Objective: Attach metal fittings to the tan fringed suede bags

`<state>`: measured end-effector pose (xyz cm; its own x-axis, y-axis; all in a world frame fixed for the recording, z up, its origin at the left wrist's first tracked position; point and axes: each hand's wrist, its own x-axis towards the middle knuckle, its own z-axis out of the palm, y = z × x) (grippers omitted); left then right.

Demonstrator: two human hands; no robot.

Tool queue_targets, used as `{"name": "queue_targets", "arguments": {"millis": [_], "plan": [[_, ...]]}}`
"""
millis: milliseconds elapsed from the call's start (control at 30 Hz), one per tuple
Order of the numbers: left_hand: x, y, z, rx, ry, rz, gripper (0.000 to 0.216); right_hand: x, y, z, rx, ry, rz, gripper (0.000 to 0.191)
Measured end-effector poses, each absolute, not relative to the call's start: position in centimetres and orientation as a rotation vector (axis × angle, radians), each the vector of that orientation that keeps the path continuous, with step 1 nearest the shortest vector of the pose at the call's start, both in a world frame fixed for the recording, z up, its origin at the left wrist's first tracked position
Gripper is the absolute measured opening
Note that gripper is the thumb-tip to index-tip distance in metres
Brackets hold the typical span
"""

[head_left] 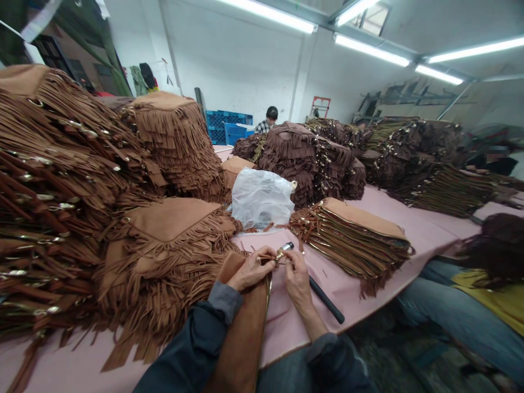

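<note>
— Hands?
— Left hand (250,271) and right hand (296,277) both pinch a small metal zipper pull (280,254) on the tan suede piece (245,322) — at the near edge of the pink worktop (426,232).
— Nearby?
— Black-handled tool (323,297) just beside the right wrist — fringed stacks (159,256) left.

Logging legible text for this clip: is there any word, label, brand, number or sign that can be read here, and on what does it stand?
None can be read.
The white plastic bag shows no print.
The blue crates by the far wall are too small and blurred to tell.
The tan suede piece under the left hand and right hand bears no visible label.
</note>
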<state>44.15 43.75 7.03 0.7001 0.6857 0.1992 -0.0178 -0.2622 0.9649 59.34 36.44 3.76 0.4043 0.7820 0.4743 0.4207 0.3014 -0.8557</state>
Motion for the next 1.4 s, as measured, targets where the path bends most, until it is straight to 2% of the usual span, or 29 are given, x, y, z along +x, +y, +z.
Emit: {"name": "queue_targets", "arguments": {"millis": [133, 267, 467, 633, 767, 833, 933, 1033, 1200, 1400], "plan": [[44.1, 43.8, 7.0, 1.675, 0.557, 0.732, 0.015, 59.8, 37.2, 3.3, -1.328, -1.161, 0.523, 0.035], [43.9, 43.9, 6.9, 1.731, 0.557, 0.732, 0.019, 59.9, 37.6, 3.0, -1.303, -1.117, 0.670, 0.031], [44.2, 44.1, 6.3, 2.144, 0.760, 0.799, 0.014, 59.7, 37.4, 2.7, -1.678, -1.273, 0.317, 0.025], [44.7, 44.0, 6.0, 2.454, 0.912, 0.718, 0.009, 60.1, 35.7, 3.9, -1.882, -1.443, -0.002, 0.032], [45.1, 43.7, 6.1, 2.504, 0.986, 0.681, 0.010, 62.2, 34.0, 4.3, -2.172, -1.512, -0.226, 0.019], [45.2, 43.6, 6.1, 2.509, 1.018, 0.672, 0.010, 63.3, 33.7, 4.1, -2.286, -1.595, -0.207, 0.014], [45.3, 43.4, 6.1, 2.521, 1.075, 0.689, 0.008, 64.7, 33.6, 4.0, -2.336, -1.667, -0.211, 0.017], [45.4, 43.5, 5.9, 2.524, 1.108, 0.740, 0.006, 65.3, 33.3, 4.4, -2.243, -1.694, -0.183, 0.024], [45.6, 43.7, 5.6, 2.501, 1.077, 0.777, 0.006, 64.1, 32.0, 4.9, -2.034, -1.819, 0.104, 0.025], [45.6, 43.8, 5.4, 2.488, 1.104, 0.760, 0.005, 62.4, 31.7, 5.6, -2.050, -1.790, 0.063, 0.027]]}}
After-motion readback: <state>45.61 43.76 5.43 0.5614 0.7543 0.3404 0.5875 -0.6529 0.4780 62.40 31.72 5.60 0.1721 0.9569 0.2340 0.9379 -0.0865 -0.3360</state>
